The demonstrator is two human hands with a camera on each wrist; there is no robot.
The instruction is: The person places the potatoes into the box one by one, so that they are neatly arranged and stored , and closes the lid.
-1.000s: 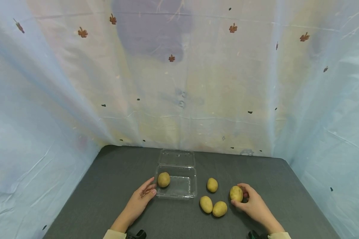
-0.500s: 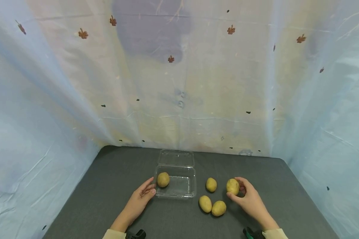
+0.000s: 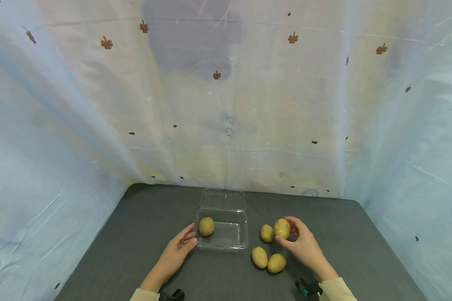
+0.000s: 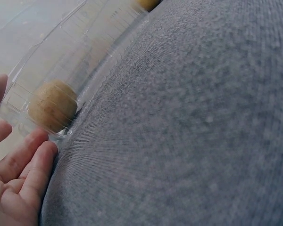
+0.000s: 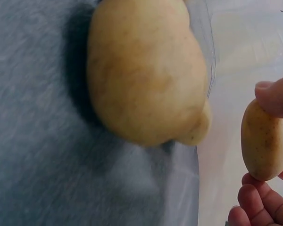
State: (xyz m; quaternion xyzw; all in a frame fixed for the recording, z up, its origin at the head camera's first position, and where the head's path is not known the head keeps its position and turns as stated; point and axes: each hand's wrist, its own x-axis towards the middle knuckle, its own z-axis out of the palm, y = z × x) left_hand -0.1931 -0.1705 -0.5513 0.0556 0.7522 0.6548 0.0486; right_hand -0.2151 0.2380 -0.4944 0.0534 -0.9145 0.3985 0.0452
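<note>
My right hand (image 3: 304,248) holds a yellow potato (image 3: 282,228) between thumb and fingers, just right of a smaller potato (image 3: 267,233). In the right wrist view, the held potato (image 5: 265,141) is pinched at its two ends. Two more potatoes lie nearer to me, a long one (image 3: 259,257) and a rounder one (image 3: 276,263). A clear plastic clamshell box (image 3: 229,236) stands with its lid raised away from me, one potato (image 3: 206,226) at its left end. With fingers loosely extended, my left hand (image 3: 174,254) touches the box's left side; its thumb looks apart in the left wrist view.
A dark grey cloth (image 3: 135,234) covers the table. Pale patterned sheeting (image 3: 226,163) hangs behind it and along both sides. The box's clear lid (image 3: 223,199) extends toward the table's far edge.
My right hand has carried its potato left and a little farther from me, from the right of the loose potatoes to close beside the far one. The left hand and box have stayed put.
</note>
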